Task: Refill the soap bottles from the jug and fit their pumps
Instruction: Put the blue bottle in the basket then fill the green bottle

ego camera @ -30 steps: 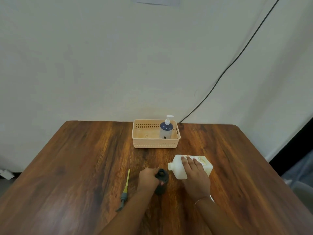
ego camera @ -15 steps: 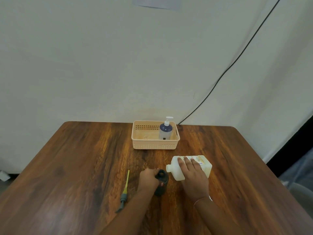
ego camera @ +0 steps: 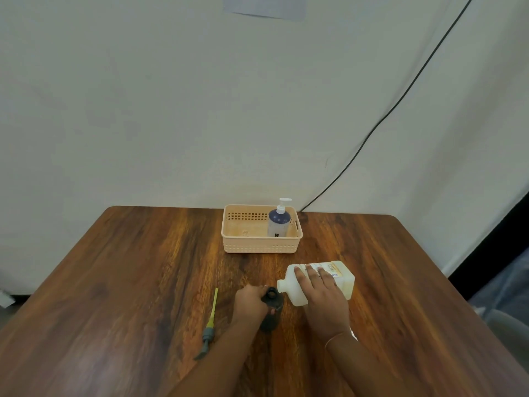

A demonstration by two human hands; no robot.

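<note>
Tipped white jug (ego camera: 344, 287) grasped by right hand (ego camera: 323, 300), spout at open neck of dark bottle (ego camera: 274, 306) gripped by left hand (ego camera: 248, 305)

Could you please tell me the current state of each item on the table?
dark bottle: upright, open, no pump, held by left hand.
jug: tipped, uncapped spout at the dark bottle's mouth, held by right hand.
loose pump: lying flat on the table, unfitted.
blue bottle: upright in basket, pump fitted.
</note>
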